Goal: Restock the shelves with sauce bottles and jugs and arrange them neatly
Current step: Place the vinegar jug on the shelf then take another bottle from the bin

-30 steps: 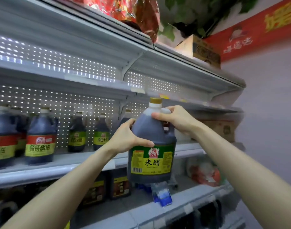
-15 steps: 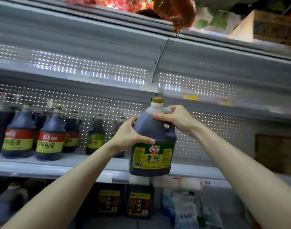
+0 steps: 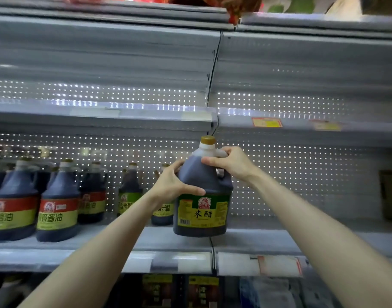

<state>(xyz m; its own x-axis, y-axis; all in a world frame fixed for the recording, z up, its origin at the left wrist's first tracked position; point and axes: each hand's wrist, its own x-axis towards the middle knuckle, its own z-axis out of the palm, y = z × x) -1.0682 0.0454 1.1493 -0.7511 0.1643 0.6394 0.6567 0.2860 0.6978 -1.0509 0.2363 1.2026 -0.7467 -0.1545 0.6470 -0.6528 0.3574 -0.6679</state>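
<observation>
A dark vinegar jug (image 3: 201, 210) with a gold cap and a green and yellow label is upright at the front of the middle shelf (image 3: 268, 241); whether its base touches the shelf I cannot tell. My left hand (image 3: 172, 185) wraps the jug's left shoulder, thumb across its front. My right hand (image 3: 230, 163) grips the top by the handle. To the left stand soy sauce jugs with red and yellow labels (image 3: 57, 210) and smaller green-labelled bottles (image 3: 129, 196); another (image 3: 162, 213) is partly hidden behind my left wrist.
The shelf right of the jug is bare up to a brown carton (image 3: 390, 194) at the far right. An upper shelf edge (image 3: 146, 116) runs just above the jug's cap. Dark boxed goods (image 3: 202, 290) and bags sit on the shelf below.
The view has swung left and up, and the jug has moved forward over the middle shelf's front edge. Both hands keep the same hold.
</observation>
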